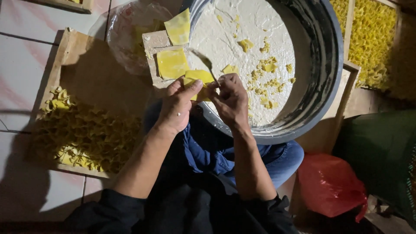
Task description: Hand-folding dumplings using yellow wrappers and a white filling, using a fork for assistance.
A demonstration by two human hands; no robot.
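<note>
Both hands meet right at the middle here, pinching the same yellow dough square (200, 81) between them. The left hand (177, 106) has its thumb and fingertips clamped on the square's left side, and the right hand (230, 99) grips the right side with fingers curled in tight, so the sheet is folded up between the two sets of fingertips, held just over the near rim of the basin (323, 65). That basin is big, round and grey, sits at about 1 o'clock from the hands, and its floor is dusted white with flour, with small yellow scraps (266, 80) scattered across it. Just at 11 o'clock from the hands there's a small wooden block (152, 41) propped on the basin's edge, with a flat square (172, 63) lying on it and another one (178, 27) sticking up above that. Behind the block is a crinkly clear plastic bag (125, 32). Over at 9 o'clock, a wooden tray (82, 52) on the tiled floor holds a pile of folded pieces (86, 134), well apart from the hands. Another tray full of the same folded stuff (370, 37) sits at 2 o'clock past the basin. Down at 4 o'clock there's a red bag (329, 186) beside the person's knee.
</note>
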